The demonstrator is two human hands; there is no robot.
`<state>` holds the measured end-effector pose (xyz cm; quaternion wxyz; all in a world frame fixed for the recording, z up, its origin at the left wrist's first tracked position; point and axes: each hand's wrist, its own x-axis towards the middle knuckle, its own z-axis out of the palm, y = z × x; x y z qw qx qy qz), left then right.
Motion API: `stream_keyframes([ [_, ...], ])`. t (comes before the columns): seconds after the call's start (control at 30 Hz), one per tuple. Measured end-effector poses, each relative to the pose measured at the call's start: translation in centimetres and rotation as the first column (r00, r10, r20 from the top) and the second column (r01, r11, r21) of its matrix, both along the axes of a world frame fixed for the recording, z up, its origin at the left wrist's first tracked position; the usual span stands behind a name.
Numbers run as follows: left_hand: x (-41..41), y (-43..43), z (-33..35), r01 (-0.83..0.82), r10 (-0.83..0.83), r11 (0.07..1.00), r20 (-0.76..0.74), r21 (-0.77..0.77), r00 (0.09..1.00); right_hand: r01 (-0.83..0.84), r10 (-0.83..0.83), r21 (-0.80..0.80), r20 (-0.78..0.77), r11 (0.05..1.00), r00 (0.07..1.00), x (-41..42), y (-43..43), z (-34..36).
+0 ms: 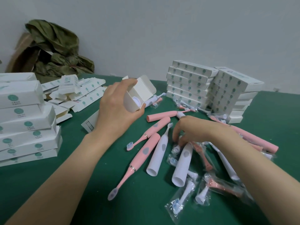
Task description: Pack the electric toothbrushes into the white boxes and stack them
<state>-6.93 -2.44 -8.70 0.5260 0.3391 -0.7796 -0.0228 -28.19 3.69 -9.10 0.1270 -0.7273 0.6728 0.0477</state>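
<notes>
Head view: two bare hands over a green counter (pixel 81 184) strewn with toothbrushes (pixel 158 153).
Left hand (pixel 116 109) fingers curl round an open white box (pixel 139 93), a round white handle end showing inside. Its long axis slants, mouth up-right. Right hand (pixel 193 132) fingers curl down among bagged brush heads (pixel 174 149); grip unclear.

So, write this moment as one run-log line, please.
left hand: holds open white box | right hand: reaches among bagged brush heads, grip unclear | loose toothbrushes: on table | closed boxes: stacked back right
</notes>
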Motion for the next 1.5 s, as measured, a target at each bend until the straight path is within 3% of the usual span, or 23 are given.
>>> stream_keyframes([
  [0.13, 0.1, -0.1, 0.0, 0.003, -0.003, 1.000, 0.005, -0.006, 1.000, -0.030, 0.029, -0.061, -0.019, 0.998, 0.999, -0.8, 0.3, 0.0],
  [0.23, 0.0, 0.1, -0.1, 0.009, -0.009, 1.000, 0.009, -0.008, 1.000, -0.011, 0.070, -0.289, 0.197, 0.957, 0.978, -1.0, 0.8, 1.1],
  [0.3, 0.0, 0.1, -0.1, 0.014, -0.014, 1.000, 0.013, -0.007, 1.000, 0.156, 0.087, -0.397, 0.530, 0.904, 0.843, -0.6, 1.2, 2.2],
  [0.37, 0.0, 0.1, -0.1, 0.016, -0.016, 1.000, 0.010, 0.001, 1.000, 0.299, 0.176, -0.404, 0.801, 0.865, 0.573, 0.6, 1.7, 3.6],
  [0.4, 0.0, 0.1, -0.1, 0.018, -0.018, 1.000, 0.009, 0.008, 1.000, 0.326, 0.230, -0.410, 0.851, 0.852, 0.471, 1.4, 1.9, 4.3],
  [0.47, -0.2, 0.2, -0.2, 0.029, -0.029, 1.000, 0.016, 0.008, 0.999, 0.292, 0.317, -0.447, 0.861, 0.846, 0.399, 3.0, 2.3, 5.8],
  [0.53, -0.5, 0.3, -0.3, 0.031, -0.031, 0.999, 0.029, -0.008, 0.999, 0.248, 0.331, -0.492, 0.807, 0.835, 0.489, 4.6, 2.4, 6.8],
  [0.63, -0.5, 0.2, -0.4, 0.036, -0.037, 0.999, 0.018, 0.014, 0.999, 0.207, 0.208, -0.652, 0.500, 0.729, 0.841, 6.3, 2.1, 7.1],
  [0.77, -0.6, 0.5, -0.4, 0.063, -0.064, 0.998, 0.024, 0.026, 0.998, 0.114, 0.126, -0.690, 0.287, 0.714, 0.950, 8.0, 1.5, 7.0],
  [0.87, -0.7, 0.8, -0.2, 0.112, -0.113, 0.992, 0.019, 0.060, 0.993, 0.086, 0.118, -0.709, 0.233, 0.700, 0.965, 9.4, 0.8, 6.8],
  [0.93, -0.4, 0.8, 0.2, 0.126, -0.123, 0.986, -0.034, 0.105, 0.992, 0.129, 0.174, -0.672, 0.364, 0.729, 0.915, 10.0, 0.8, 6.3],
  [1.0, -0.1, 0.6, 0.5, 0.099, -0.089, 0.988, -0.091, 0.115, 0.992, 0.257, 0.210, -0.626, 0.572, 0.736, 0.793, 10.0, 1.2, 6.0],
  [1.07, -0.1, 0.5, 0.5, 0.054, -0.045, 0.994, -0.098, 0.092, 0.994, 0.369, 0.254, -0.652, 0.659, 0.662, 0.709, 9.7, 1.2, 5.8],
  [1.2, -0.3, 0.6, 0.3, 0.035, -0.028, 0.995, -0.068, 0.092, 0.997, 0.471, 0.354, -0.701, 0.693, 0.535, 0.628, 9.8, 1.0, 5.0],
  [1.27, -0.2, 0.5, 0.3, 0.048, -0.041, 0.994, -0.067, 0.098, 0.997, 0.427, 0.390, -0.758, 0.632, 0.494, 0.670, 10.1, 0.6, 4.2],
  [1.3, -0.1, 0.6, 0.3, 0.067, -0.059, 0.991, -0.073, 0.119, 0.996, 0.349, 0.380, -0.795, 0.560, 0.497, 0.736, 10.4, 0.4, 3.9],
  [1.4, 0.1, 0.5, 0.3, 0.099, -0.088, 0.983, -0.077, 0.154, 0.993, 0.110, 0.329, -0.801, 0.362, 0.588, 0.872, 10.5, 0.1, 3.7],
  [1.5, -0.1, 0.3, 0.1, 0.074, -0.073, 0.995, -0.017, 0.067, 0.997, 0.277, 0.330, -0.754, 0.544, 0.596, 0.772, 8.6, 1.2, 4.7],
])
